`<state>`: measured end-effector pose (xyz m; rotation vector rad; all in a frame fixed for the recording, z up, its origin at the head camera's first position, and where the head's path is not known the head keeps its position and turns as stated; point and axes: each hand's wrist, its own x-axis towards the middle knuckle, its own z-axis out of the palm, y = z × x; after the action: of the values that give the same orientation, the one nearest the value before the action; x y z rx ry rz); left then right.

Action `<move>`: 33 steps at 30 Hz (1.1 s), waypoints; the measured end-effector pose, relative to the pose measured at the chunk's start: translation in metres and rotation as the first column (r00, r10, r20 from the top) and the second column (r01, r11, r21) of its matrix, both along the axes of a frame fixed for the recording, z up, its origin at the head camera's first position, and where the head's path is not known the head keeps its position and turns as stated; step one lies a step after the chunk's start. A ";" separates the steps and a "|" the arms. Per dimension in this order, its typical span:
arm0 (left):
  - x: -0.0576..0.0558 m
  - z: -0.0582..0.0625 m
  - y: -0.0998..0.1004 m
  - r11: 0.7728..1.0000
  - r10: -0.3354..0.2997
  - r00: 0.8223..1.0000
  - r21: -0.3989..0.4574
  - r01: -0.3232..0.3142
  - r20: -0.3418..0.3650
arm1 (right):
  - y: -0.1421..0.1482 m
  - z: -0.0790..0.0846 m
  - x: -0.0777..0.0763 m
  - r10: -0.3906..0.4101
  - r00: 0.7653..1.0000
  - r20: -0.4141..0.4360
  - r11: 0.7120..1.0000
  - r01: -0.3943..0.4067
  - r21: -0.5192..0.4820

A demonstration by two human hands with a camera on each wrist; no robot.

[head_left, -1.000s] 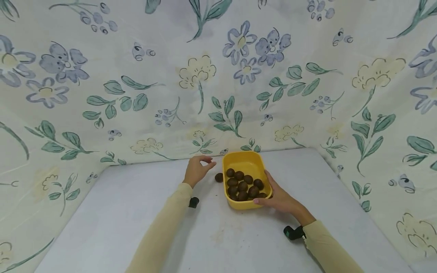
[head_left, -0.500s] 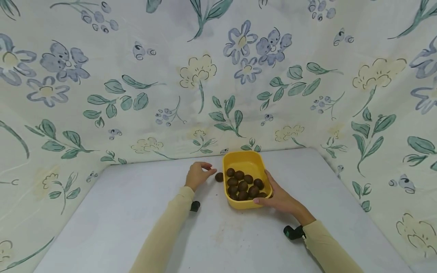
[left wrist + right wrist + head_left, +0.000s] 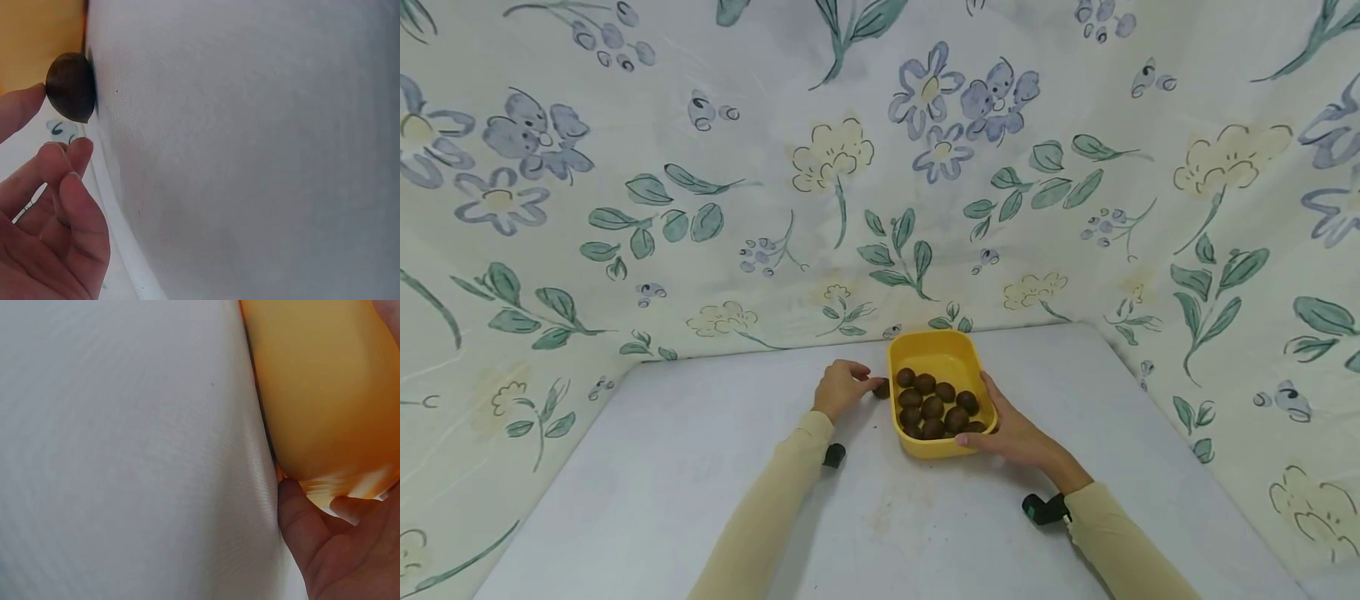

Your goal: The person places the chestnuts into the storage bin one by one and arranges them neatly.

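Observation:
A single brown chestnut (image 3: 882,389) lies on the white table beside the left wall of a yellow plastic box (image 3: 936,449). My left hand (image 3: 840,389) reaches it from the left. In the left wrist view one fingertip meets the side of the chestnut (image 3: 70,87), while the other fingers stay apart below, loosely bent. My right hand (image 3: 1017,432) grips the box at its near right corner, thumb over the near rim and fingers along the right side. Several more chestnuts (image 3: 932,407) are gathered in the near part of the box. The right wrist view shows the box wall (image 3: 325,394) between the fingers.
The white table (image 3: 662,467) ends at the back against a hanging cloth (image 3: 737,275) printed with flowers, which also closes both sides. Small dark specks and faint brownish smudges mark the tabletop in front of the box.
My left hand has come down and to the right, from above and left of the loose chestnut to touching it. The right hand and the box have stayed in place.

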<state>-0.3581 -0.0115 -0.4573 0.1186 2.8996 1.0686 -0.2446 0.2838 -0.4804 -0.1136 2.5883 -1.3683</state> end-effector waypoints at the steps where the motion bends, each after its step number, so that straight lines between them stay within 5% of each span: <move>1: 0.000 0.000 0.001 1.000 -0.006 1.000 -0.004 0.006 0.008 | 0.000 0.000 0.000 -0.001 1.000 0.001 1.000 0.001 0.002; 11: -0.002 -0.003 0.004 0.998 -0.051 0.997 -0.035 0.053 0.062 | 0.000 0.002 0.001 0.007 1.000 0.013 1.000 -0.007 -0.018; 23: -0.003 0.002 0.009 0.990 -0.081 0.996 -0.110 0.086 0.047 | 0.001 0.000 0.000 0.001 1.000 0.010 1.000 -0.001 -0.020; 33: -0.003 0.004 0.010 0.990 -0.060 0.997 -0.126 0.065 0.047 | 0.001 0.001 0.000 -0.007 1.000 0.019 1.000 0.008 -0.015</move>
<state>-0.3612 -0.0020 -0.4535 0.1782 2.8946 0.8633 -0.2447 0.2845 -0.4796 -0.0927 2.5657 -1.3844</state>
